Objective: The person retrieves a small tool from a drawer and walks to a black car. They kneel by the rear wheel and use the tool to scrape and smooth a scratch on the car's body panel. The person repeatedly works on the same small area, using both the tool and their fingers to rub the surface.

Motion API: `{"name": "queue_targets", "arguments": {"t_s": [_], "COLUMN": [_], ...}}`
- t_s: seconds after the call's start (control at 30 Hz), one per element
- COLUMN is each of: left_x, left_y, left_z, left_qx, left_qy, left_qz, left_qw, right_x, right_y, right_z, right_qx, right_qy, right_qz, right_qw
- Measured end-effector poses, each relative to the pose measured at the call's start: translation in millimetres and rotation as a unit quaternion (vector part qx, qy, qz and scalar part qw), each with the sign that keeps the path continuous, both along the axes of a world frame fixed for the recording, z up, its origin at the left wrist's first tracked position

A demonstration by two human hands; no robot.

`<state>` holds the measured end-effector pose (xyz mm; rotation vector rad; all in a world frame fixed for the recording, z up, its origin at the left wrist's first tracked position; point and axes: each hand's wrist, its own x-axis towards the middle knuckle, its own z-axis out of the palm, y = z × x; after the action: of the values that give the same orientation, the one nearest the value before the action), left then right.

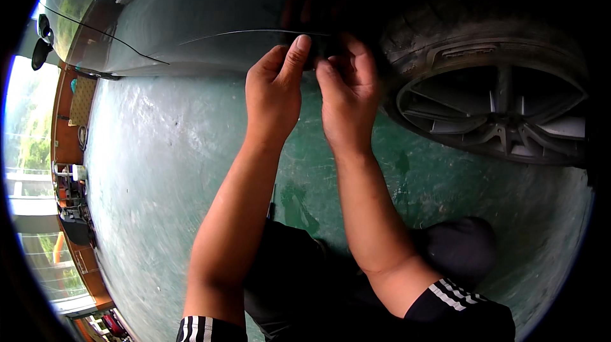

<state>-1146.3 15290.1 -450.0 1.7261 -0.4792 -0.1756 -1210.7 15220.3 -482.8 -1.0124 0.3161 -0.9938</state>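
Observation:
Both my arms reach up to the lower side of a dark, glossy car body [210, 4], just in front of a wheel. My left hand [273, 90] is closed at the panel's lower part, its fingers curled and its thumb pointing up. Beside it, my right hand [349, 90] is closed too, with bent fingers and the thumb close to the fingertips. Whatever the fingers may grip is lost in deep shadow. A thin pale line [245, 31] runs along the panel to my left thumb; I cannot tell whether it is a seam, an edge or a strip.
The car wheel [503, 113], a dark tyre with a spoked rim, stands close to the right of my hands. Green, glossy floor [165, 163] spreads below. Along the far left are windows and a cluttered shelf [73, 195]. My bent knees are beneath my arms.

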Motion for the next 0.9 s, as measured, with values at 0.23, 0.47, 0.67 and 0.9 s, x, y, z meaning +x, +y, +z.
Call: {"name": "queue_targets", "arguments": {"t_s": [0.23, 0.47, 0.67, 0.9], "left_x": [1, -1, 0, 5], "left_y": [-6, -13, -17, -14], "left_z": [0, 10, 5, 3], "left_qx": [-0.010, -0.071, -0.110, -0.095], "left_qy": [0.060, 0.091, 0.103, 0.112], "left_qz": [0.052, 0.091, 0.089, 0.075], "left_qw": [0.997, 0.989, 0.985, 0.986], "right_x": [7, 7, 2, 3], "right_y": [-2, 1, -1, -4], "right_z": [3, 6, 9, 10], "right_qx": [0.072, 0.068, -0.007, -0.063], "right_qy": [-0.037, -0.011, 0.009, 0.062], "right_qz": [-0.002, -0.005, -0.031, -0.042], "right_qw": [0.997, 0.998, 0.999, 0.995]}}
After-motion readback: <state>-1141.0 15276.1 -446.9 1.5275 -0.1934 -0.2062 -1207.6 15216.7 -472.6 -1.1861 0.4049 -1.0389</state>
